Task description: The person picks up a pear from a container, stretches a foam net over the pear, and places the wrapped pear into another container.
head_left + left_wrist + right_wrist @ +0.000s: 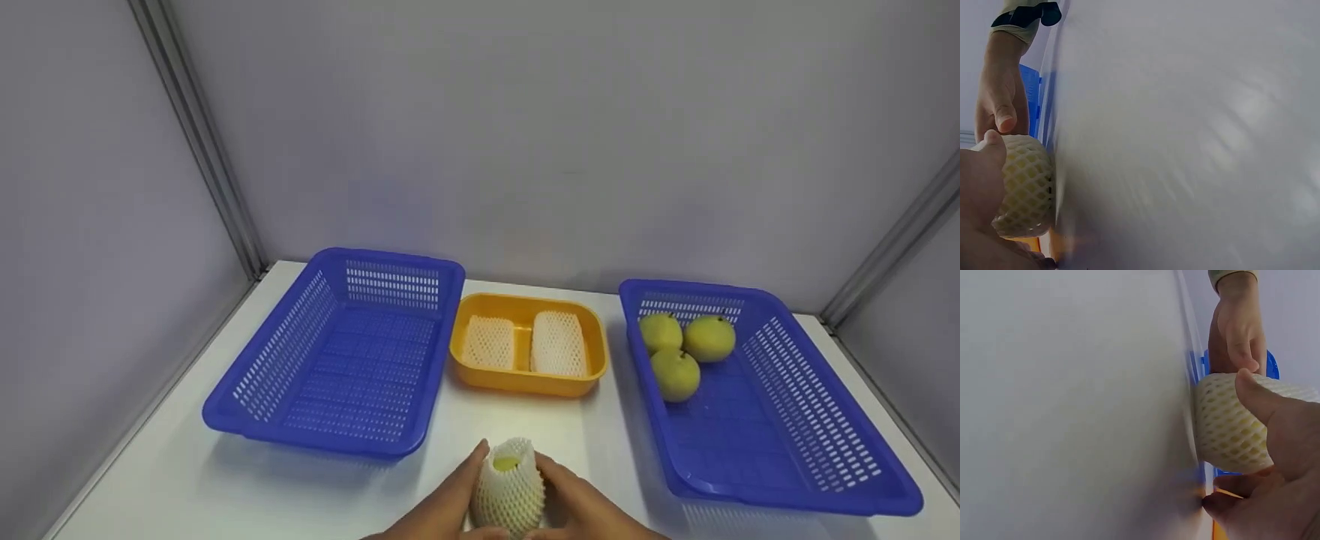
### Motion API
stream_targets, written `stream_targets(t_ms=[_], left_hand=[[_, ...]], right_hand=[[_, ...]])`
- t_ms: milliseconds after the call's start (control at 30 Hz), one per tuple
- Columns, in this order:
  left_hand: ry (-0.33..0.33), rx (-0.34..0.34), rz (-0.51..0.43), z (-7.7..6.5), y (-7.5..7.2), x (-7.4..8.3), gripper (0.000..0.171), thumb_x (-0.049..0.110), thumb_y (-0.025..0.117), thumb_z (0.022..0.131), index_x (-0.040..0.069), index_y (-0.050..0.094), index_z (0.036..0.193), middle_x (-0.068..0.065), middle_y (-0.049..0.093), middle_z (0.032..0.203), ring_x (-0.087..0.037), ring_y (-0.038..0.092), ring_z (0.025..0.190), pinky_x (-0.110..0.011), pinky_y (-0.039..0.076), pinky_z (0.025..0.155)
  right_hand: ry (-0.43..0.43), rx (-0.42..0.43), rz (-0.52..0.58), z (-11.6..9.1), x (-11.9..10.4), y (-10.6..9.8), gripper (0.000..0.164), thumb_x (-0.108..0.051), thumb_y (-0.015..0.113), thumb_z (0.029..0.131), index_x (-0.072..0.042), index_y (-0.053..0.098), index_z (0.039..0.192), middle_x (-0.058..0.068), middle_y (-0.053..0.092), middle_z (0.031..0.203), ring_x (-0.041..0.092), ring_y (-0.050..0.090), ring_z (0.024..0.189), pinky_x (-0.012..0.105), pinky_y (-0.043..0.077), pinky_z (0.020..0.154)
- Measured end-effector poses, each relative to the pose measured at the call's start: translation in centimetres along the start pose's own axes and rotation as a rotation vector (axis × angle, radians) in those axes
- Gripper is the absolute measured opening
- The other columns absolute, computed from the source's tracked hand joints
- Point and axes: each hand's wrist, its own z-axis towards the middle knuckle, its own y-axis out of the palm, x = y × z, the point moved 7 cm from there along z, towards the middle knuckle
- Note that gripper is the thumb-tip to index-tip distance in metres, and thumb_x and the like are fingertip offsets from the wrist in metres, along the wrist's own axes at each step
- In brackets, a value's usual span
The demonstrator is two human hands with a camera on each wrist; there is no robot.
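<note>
The left hand (448, 501) and right hand (583, 501) are gripping the foam net (511, 501) from both sides — its greenish fruit (505, 464) is sitting inside, on the white table (517, 416) before the orange tray (525, 382). Light, even pressure is seeming best to me; hard tugging is risking a torn mesh — spread thumbs are probably helping.

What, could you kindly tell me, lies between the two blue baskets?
In the head view, the orange tub holding white foam nets stands between them; nearer the camera, the left hand and right hand hold a net-sleeved fruit.
</note>
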Motion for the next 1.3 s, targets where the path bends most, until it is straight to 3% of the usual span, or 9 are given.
stream_targets(t_ms=[67, 167, 233, 300, 400, 533, 767, 1000, 1300], left_hand=[[0.034, 0.047, 0.029, 0.1, -0.3, 0.7, 0.097, 0.053, 0.062, 0.083, 0.017, 0.004, 0.151, -0.007, 0.015, 0.154, -0.028, 0.018, 0.14, -0.055, 0.018, 0.11], [0.153, 0.093, 0.099, 0.3, -0.6, 1.9, 0.087, 0.048, 0.059, 0.087, 0.015, 0.01, 0.151, -0.007, 0.022, 0.152, -0.028, 0.026, 0.137, -0.053, 0.026, 0.108], [0.223, 0.097, 0.13, 0.4, -0.5, 2.4, 0.079, 0.044, 0.056, 0.09, 0.013, 0.015, 0.15, -0.006, 0.028, 0.15, -0.026, 0.033, 0.134, -0.051, 0.03, 0.106], [0.239, 0.083, 0.139, 0.5, -0.3, 2.5, 0.075, 0.044, 0.055, 0.09, 0.014, 0.019, 0.149, -0.005, 0.032, 0.147, -0.022, 0.037, 0.131, -0.048, 0.033, 0.105], [0.235, 0.048, 0.142, 0.7, -0.1, 2.2, 0.074, 0.044, 0.054, 0.089, 0.014, 0.02, 0.147, -0.004, 0.034, 0.143, -0.019, 0.038, 0.128, -0.047, 0.033, 0.106], [0.206, 0.021, 0.167, 0.9, 0.0, 1.7, 0.082, 0.045, 0.056, 0.087, 0.01, 0.014, 0.148, -0.008, 0.03, 0.144, -0.023, 0.033, 0.131, -0.049, 0.029, 0.107], [0.042, -0.058, 0.047, 0.8, 0.6, 0.0, 0.098, 0.047, 0.062, 0.084, 0.011, -0.002, 0.149, -0.011, 0.021, 0.148, -0.026, 0.028, 0.134, -0.052, 0.023, 0.108], [0.081, -0.082, -0.092, 0.7, 0.8, 0.1, 0.096, 0.041, 0.067, 0.084, 0.017, 0.0, 0.149, 0.005, 0.03, 0.138, -0.015, 0.035, 0.128, -0.049, 0.023, 0.109], [0.073, -0.029, -0.082, 1.1, 0.4, 0.5, 0.093, 0.032, 0.073, 0.081, 0.014, 0.01, 0.148, 0.003, 0.031, 0.139, -0.02, 0.031, 0.131, -0.053, 0.02, 0.109]], right_hand=[[0.003, 0.014, -0.023, 0.0, -0.4, -0.4, 0.08, -0.016, 0.067, 0.087, -0.018, 0.017, 0.15, 0.006, 0.032, 0.148, 0.017, 0.033, 0.133, 0.035, 0.037, 0.103], [0.004, 0.046, -0.087, 0.0, -0.9, -1.0, 0.074, -0.019, 0.063, 0.09, -0.015, 0.019, 0.149, 0.006, 0.029, 0.15, 0.014, 0.028, 0.136, 0.042, 0.036, 0.105], [0.014, 0.049, -0.087, 0.2, -1.0, -1.1, 0.067, -0.02, 0.059, 0.093, -0.014, 0.022, 0.149, 0.006, 0.031, 0.15, 0.012, 0.029, 0.135, 0.039, 0.035, 0.105], [0.016, 0.041, -0.09, 0.3, -0.9, -1.0, 0.062, -0.021, 0.056, 0.094, -0.013, 0.026, 0.148, 0.008, 0.033, 0.148, 0.011, 0.031, 0.134, 0.032, 0.035, 0.105], [0.022, 0.021, -0.063, 0.4, -0.8, -0.9, 0.061, -0.022, 0.058, 0.093, -0.011, 0.03, 0.146, 0.011, 0.037, 0.146, 0.01, 0.036, 0.13, 0.021, 0.035, 0.102], [0.006, 0.006, -0.014, 0.5, -0.5, -0.9, 0.065, -0.021, 0.063, 0.089, -0.008, 0.032, 0.144, 0.013, 0.041, 0.142, 0.015, 0.043, 0.126, 0.024, 0.039, 0.1], [0.12, 0.013, 0.05, 0.4, 1.1, -0.8, 0.068, -0.021, 0.072, 0.08, -0.011, 0.036, 0.137, 0.013, 0.055, 0.13, 0.013, 0.055, 0.114, 0.026, 0.046, 0.092], [0.124, 0.027, 0.073, 0.4, 1.4, -0.6, 0.069, -0.022, 0.072, 0.08, -0.013, 0.037, 0.139, 0.01, 0.054, 0.13, 0.017, 0.054, 0.116, 0.027, 0.046, 0.093], [0.174, 0.083, 0.117, 0.0, 1.7, -0.9, 0.067, -0.022, 0.073, 0.08, -0.009, 0.04, 0.137, 0.011, 0.055, 0.129, 0.017, 0.056, 0.113, 0.028, 0.048, 0.091]])
